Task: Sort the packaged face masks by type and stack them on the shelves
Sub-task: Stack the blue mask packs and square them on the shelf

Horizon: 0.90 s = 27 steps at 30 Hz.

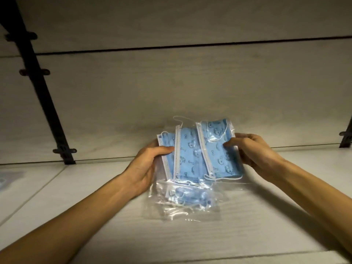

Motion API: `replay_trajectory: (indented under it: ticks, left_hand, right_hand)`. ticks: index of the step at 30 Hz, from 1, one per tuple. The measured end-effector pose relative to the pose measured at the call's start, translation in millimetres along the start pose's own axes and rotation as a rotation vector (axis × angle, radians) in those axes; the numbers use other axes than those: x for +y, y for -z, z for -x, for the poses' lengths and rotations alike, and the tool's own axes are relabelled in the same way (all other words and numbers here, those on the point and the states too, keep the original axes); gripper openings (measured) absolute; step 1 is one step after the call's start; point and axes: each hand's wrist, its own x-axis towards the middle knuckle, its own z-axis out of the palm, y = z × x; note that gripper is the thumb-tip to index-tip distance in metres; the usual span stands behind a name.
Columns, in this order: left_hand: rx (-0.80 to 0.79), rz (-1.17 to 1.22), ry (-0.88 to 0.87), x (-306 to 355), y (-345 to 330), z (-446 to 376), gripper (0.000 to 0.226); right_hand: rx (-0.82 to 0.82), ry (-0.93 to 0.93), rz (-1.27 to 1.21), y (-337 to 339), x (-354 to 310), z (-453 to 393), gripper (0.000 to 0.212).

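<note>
– Where's the fanned bundle of blue printed masks in clear plastic sleeves [198, 155]?

– Between my fingers: left hand [146, 166] and right hand [255, 151] pinch its opposite edges, long axis running away from me, above the pale wooden shelf [266, 216].

Bare shelf board [266, 216] lies either side of the mask packs [192, 157]; a black bracket [64, 153] stands far left.

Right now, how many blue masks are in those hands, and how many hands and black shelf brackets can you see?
Blue printed face masks in clear bags, fanned out: 3 that show
Hands holding them, left hand and right hand: 2
Black shelf brackets, one far left, one at the right edge: 2
Total: 7
</note>
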Motion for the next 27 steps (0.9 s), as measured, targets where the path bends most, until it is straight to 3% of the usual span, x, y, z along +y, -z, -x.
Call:
replay_trajectory:
  ticks: [4,8,11,13,16,20,24,27]
  left_hand:
    - [-0.011,-0.013,-0.027,-4,-1,1,0.053]
    - [-0.019,-0.072,-0.047,-9,-2,6,0.051]
    - [-0.019,0.013,-0.028,-7,0,6,0.039]
    - [-0.016,0.073,-0.002,-7,3,6,0.032]
    - [0.034,0.028,-0.016,-7,4,6,0.048]
    - [0.078,-0.022,-0.067,-7,-1,7,0.057]
    - [0.115,-0.073,-0.085,-10,-2,6,0.05]
    - [0.121,-0.094,-0.078,-11,-5,7,0.065]
  right_hand:
    - [-0.02,-0.084,-0.06,4,1,0,0.018]
    - [-0.11,-0.171,-0.072,6,6,1,0.016]
    - [-0.075,-0.17,0.017,8,4,2,0.029]
    - [-0.046,-0.17,0.077,12,3,0,0.022]
    - [-0.033,-0.178,0.032,16,1,0,0.011]
    - [-0.185,-0.163,0.02,13,0,4,0.04]
    - [-0.315,-0.178,0.083,5,-1,11,0.051]
    - [-0.314,-0.19,0.131,-1,-2,15,0.056]
